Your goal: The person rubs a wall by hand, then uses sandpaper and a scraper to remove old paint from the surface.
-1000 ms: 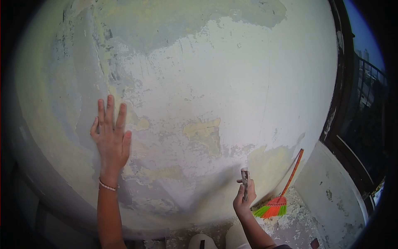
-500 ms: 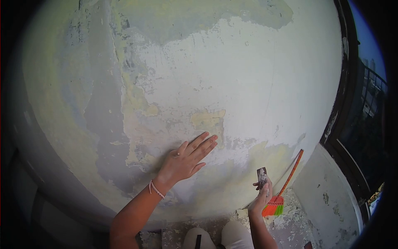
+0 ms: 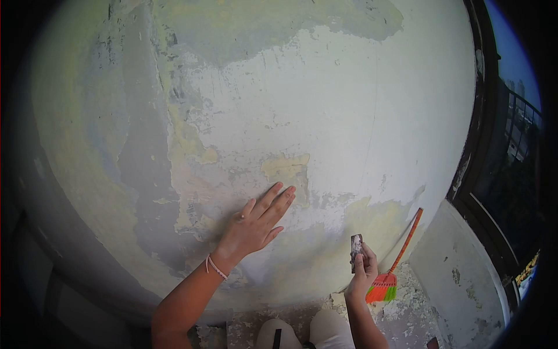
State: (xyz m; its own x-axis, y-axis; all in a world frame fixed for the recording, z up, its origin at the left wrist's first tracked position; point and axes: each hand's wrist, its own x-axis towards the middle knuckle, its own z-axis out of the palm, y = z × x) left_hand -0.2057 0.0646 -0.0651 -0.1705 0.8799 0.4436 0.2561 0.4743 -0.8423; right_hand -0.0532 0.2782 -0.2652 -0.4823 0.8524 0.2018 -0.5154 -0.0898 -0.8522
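Observation:
My left hand (image 3: pixel 251 225) lies against the patchy wall (image 3: pixel 325 116), its fingers spread just below a yellowish peeled patch (image 3: pixel 285 167). A light band circles that wrist. Lower right, my right hand (image 3: pixel 362 272) is wrapped round a small flat scraper (image 3: pixel 356 250), a dark piece with white residue on it, held upright in front of the wall. Bare grey and yellow-green areas show where the white coat is absent.
A broom (image 3: pixel 382 288) with orange and green bristles leans in the corner. Flakes litter the floor (image 3: pixel 410 308). A dark window frame (image 3: pixel 474 157) stands at the right above a low stained wall (image 3: pixel 465 270). My knees show at the bottom.
My left hand has shifted slightly left along the wall. My right hand has moved a little left, and the scraper is turned more edge-on.

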